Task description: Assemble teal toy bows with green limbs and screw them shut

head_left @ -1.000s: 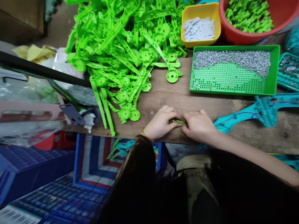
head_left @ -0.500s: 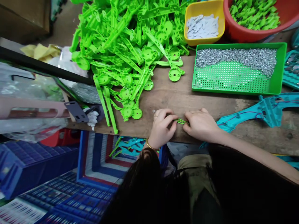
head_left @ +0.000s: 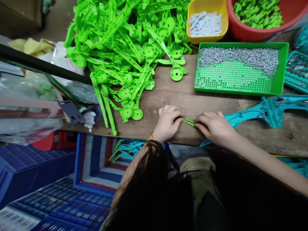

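Observation:
Both of my hands rest near the front edge of the wooden table [head_left: 183, 96]. My left hand [head_left: 167, 123] and my right hand [head_left: 215, 126] each pinch an end of a small green plastic piece [head_left: 189, 121] held between them. The fingers of both hands are curled closed on it. Just right of my right hand lies a long teal plastic shell [head_left: 267, 112] with thin wires on it. My dark hair hides the lower middle of the view.
A big heap of bright green plastic arms [head_left: 130, 48] fills the table's far left. Behind stand a yellow bin of white pieces [head_left: 207, 22], a red basin of green parts [head_left: 260, 16] and a green perforated tray of metal screws [head_left: 240, 67]. Blue crates [head_left: 72, 179] sit below.
My hands have drawn slightly apart, so more of the small green piece shows between them. The view has shifted a little.

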Demonstrator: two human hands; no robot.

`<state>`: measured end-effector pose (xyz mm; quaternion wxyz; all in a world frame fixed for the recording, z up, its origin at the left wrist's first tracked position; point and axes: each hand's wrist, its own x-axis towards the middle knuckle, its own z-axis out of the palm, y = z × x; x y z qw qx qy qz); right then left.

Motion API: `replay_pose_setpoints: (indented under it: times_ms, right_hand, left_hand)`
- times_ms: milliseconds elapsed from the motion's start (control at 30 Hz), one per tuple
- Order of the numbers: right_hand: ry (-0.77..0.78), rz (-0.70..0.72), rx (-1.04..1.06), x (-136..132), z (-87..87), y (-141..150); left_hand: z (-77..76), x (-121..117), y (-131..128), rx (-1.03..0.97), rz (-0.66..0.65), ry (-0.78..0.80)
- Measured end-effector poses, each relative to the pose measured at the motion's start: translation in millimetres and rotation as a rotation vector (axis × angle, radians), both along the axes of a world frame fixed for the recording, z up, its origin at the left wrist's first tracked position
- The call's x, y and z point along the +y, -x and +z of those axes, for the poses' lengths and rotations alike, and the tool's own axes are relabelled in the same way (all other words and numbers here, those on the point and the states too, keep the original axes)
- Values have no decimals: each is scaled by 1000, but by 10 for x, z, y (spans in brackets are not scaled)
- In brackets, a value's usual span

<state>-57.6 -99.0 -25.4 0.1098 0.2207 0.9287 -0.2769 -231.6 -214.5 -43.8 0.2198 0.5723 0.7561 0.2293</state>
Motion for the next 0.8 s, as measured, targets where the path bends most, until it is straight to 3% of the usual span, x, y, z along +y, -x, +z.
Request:
replay_pose_setpoints:
  times_ms: [100, 300, 400, 500, 800]
  right_hand:
    - [-43, -36, 69, 16, -48, 42]
    - [-438, 77, 250, -81, -99, -10]
    - [-525, 126, 300, -135, -98, -90]
    - [-484, 166, 256, -147, -95, -135]
    - [-147, 47, 162, -2, -19, 29]
  left_hand:
    - [1, 55, 46, 10, 12, 11]
    - [7, 64, 81, 4, 8, 12]
    - [3, 54, 69, 11, 11, 14]
    - [-22, 46, 68, 20, 16, 10]
    - [-86, -2, 66, 22, 13, -78]
